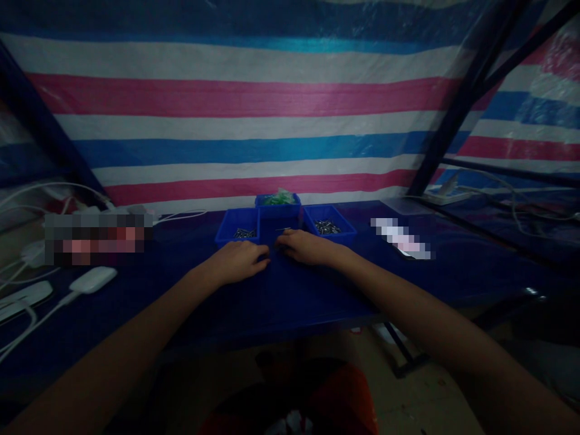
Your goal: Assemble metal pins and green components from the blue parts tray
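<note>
A: What do we have at the front?

B: Two blue bins on the dark blue counter. The left bin carries small metal parts, silvery, short, heaped loosely. The right bin sits at an angle, with a fuller heap of similar shiny pieces.

A: And between them?

B: We note a thin, light piece, slender as a pin, at the fingers of the right hand. Too small for us to tell its exact shape. Behind, the back bin stands near the striped sheet, green and clear plastic showing above its rim.

A: The hands?

B: We see the left hand low at the counter, just in front of the left bin, palm down. Its fingers bend loosely, thumb apart from them, so we log it as part open. We cannot tell whether it touches the bin. The right hand is palm down too, fingers curled toward the thin piece. We cannot tell whether they pinch it or only lie beside it.

A: Anything to the sides?

B: To our right, a flat item, blurred out. To our left, a white plug-like block on a cable.
</note>
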A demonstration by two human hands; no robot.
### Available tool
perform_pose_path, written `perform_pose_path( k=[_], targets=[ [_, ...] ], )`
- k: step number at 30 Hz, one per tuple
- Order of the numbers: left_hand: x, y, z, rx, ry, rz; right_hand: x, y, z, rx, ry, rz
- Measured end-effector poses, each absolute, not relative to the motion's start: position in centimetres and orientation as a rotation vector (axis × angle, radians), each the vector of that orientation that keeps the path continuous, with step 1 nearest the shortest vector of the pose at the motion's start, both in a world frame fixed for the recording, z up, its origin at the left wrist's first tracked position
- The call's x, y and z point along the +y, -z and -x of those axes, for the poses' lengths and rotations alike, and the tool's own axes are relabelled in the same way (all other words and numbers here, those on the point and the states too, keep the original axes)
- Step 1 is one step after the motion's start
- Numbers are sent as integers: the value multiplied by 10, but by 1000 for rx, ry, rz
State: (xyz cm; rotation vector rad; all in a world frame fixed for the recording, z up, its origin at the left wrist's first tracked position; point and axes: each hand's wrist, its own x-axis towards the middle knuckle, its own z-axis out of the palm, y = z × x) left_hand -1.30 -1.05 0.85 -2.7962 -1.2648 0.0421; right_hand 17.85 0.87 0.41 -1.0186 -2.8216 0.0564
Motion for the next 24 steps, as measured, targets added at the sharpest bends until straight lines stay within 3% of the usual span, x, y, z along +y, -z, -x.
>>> perform_pose_path(
  k=[24],
  targets=[
    [-9,-7,12,-1280,-38,2806,19,11,-176,-2692,-15,1031]
  ],
)
